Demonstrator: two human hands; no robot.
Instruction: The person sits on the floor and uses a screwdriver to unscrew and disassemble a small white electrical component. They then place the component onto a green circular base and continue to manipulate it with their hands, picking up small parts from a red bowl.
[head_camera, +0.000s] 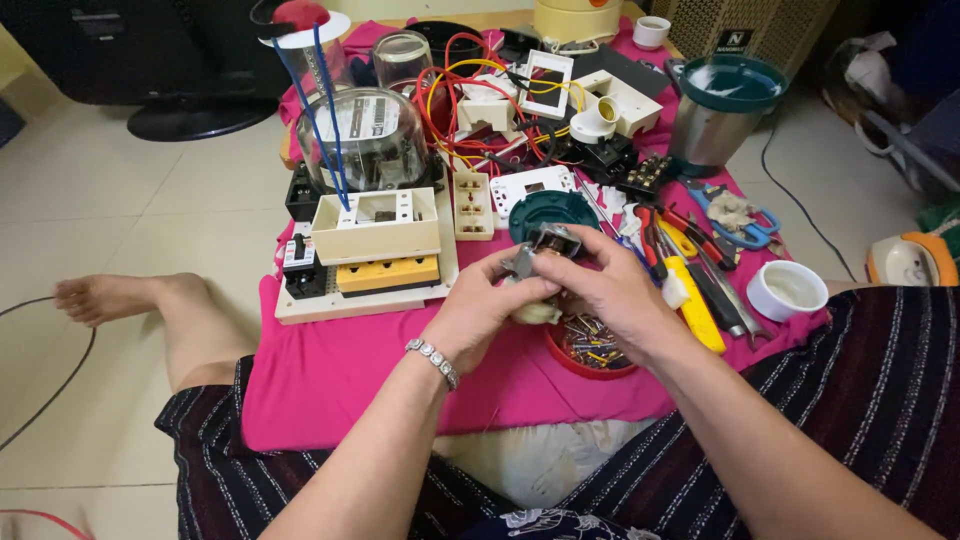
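Part: small grey metal fitting (541, 248), held above the pink worktop (330, 375), over the red screw dish (585, 358).
Left hand (480, 305): grip closed on the fitting's lower left side.
Right hand (610, 285): grip closed over its right and top.
Relation: fitting sits between both grips, tilted up and away from the person.
Nearer hand: neither; both touching.
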